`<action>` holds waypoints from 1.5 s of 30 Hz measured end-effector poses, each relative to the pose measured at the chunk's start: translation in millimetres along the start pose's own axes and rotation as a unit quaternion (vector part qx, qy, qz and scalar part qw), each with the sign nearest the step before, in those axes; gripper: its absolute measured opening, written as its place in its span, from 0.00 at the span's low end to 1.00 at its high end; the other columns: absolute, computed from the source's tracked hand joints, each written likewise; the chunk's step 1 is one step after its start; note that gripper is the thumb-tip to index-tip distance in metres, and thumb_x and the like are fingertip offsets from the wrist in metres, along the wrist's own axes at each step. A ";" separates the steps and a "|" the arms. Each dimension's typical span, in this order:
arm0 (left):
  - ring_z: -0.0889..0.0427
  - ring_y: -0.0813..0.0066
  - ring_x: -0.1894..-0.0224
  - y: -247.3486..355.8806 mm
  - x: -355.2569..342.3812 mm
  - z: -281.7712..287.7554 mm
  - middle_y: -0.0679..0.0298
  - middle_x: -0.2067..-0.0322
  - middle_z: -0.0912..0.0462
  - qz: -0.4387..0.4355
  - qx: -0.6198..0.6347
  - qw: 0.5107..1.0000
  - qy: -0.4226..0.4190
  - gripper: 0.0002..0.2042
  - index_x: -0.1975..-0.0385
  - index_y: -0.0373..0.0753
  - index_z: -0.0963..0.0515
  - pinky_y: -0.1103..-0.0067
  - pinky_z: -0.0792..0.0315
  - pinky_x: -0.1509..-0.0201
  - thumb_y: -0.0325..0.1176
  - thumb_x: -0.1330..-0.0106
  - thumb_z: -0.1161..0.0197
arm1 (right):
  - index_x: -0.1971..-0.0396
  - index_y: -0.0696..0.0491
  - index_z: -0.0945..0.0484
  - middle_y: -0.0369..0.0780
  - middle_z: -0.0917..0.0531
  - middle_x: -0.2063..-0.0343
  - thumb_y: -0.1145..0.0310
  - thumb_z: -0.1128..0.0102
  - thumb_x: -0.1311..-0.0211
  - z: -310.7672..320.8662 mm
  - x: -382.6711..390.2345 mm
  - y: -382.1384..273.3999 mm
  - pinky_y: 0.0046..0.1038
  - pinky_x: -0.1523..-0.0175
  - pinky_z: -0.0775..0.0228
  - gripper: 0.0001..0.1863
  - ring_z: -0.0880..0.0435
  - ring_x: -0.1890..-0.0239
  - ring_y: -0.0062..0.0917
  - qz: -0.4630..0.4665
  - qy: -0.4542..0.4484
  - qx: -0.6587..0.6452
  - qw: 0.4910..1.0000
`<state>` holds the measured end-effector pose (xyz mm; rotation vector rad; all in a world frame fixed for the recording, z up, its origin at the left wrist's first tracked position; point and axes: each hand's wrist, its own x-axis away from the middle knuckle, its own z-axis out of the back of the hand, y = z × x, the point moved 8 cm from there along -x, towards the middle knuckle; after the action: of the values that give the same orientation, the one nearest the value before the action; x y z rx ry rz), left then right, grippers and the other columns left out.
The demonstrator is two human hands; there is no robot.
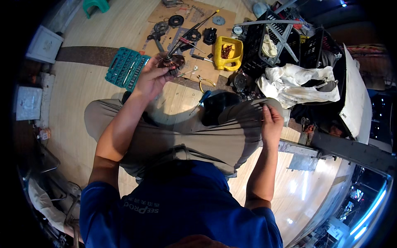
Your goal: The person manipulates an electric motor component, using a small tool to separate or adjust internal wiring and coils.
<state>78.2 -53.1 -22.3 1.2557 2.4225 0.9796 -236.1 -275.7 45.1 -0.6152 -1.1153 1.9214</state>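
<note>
My left hand (151, 78) grips a round motor stator (175, 63) with copper windings, holding it up in front of my left knee. Long black leads (194, 28) extend from near it toward the far side. Over my right knee, my right hand (272, 122) is closed in a pinch; whatever its fingertips hold is too small to make out. Between my knees and the stator, yellow-handled pliers (203, 84) and a blue-handled screwdriver (204, 97) lie on the floor.
A green socket set case (124, 68) lies open at left. Cardboard (165, 14) carries dark round parts and tools. A cut yellow jug (228, 62) holds reddish scraps. Black crates (256, 49) and a white cloth (297, 84) stand at right; a green stool (95, 5) is far left.
</note>
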 end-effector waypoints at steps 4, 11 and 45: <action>0.23 0.61 0.51 -11.0 -5.0 54.1 0.53 0.55 0.25 -0.008 -0.038 0.983 0.178 0.18 0.49 0.34 0.36 0.65 0.26 0.47 0.21 0.39 0.45 | 0.63 0.59 0.20 0.28 0.27 0.82 0.66 0.45 0.35 14.9 -8.8 31.2 0.14 0.77 0.47 0.11 0.36 0.81 0.08 -0.120 0.024 -0.154 0.980; 0.19 0.66 0.63 -51.1 -12.2 182.4 0.59 0.63 0.23 -0.015 -0.123 0.913 0.389 0.11 0.60 0.34 0.31 0.71 0.21 0.62 0.17 0.41 0.44 | 0.69 0.57 0.22 0.25 0.35 0.86 0.66 0.47 0.34 3.8 -21.9 36.4 0.15 0.80 0.54 0.10 0.42 0.85 0.08 -0.131 -0.013 -0.258 0.957; 0.21 0.63 0.61 -119.2 -65.7 244.6 0.57 0.61 0.19 0.044 -0.218 0.904 0.364 0.17 0.53 0.34 0.27 0.74 0.27 0.56 0.32 0.42 0.39 | 0.57 0.60 0.23 0.29 0.26 0.78 0.70 0.46 0.36 -13.3 -27.2 12.9 0.12 0.74 0.45 0.12 0.34 0.78 0.09 -0.126 -0.093 -0.204 0.966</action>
<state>162.0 -43.0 -289.2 0.9383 2.3822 2.1914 -216.6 -295.7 27.7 -0.4862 -1.6485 1.5642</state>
